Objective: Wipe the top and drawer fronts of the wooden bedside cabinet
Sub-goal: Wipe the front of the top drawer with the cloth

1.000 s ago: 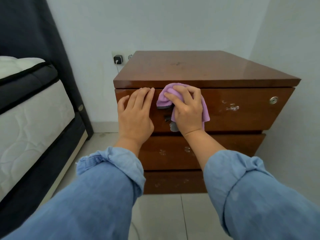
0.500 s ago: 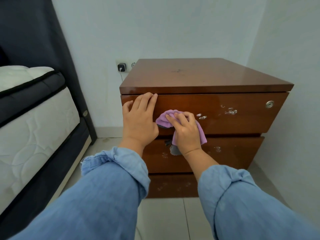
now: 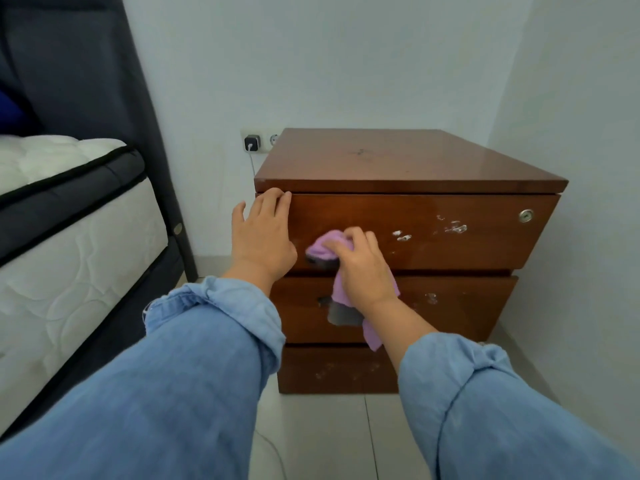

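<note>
The wooden bedside cabinet (image 3: pixel 408 161) stands in a corner with a glossy brown top and three drawer fronts. My right hand (image 3: pixel 363 268) grips a purple cloth (image 3: pixel 325 247) with a grey part and presses it against the lower left of the top drawer front (image 3: pixel 450 209); the cloth's tail hangs over the middle drawer (image 3: pixel 460 306). My left hand (image 3: pixel 263 233) lies flat on the top drawer's upper left corner, fingertips just under the cabinet's top edge. White scuff marks dot the drawer fronts.
A bed with a white mattress (image 3: pixel 69 237) and dark headboard (image 3: pixel 104 81) stands to the left. A wall socket with a black charger (image 3: pixel 251 142) sits behind the cabinet. A lock (image 3: pixel 525 215) is on the top drawer's right. Pale floor tiles (image 3: pixel 329 438) lie below.
My right hand has wiped the cloth down the top drawer front from its upper edge to its lower left. My left hand slid left to the drawer's corner. The view pulled back.
</note>
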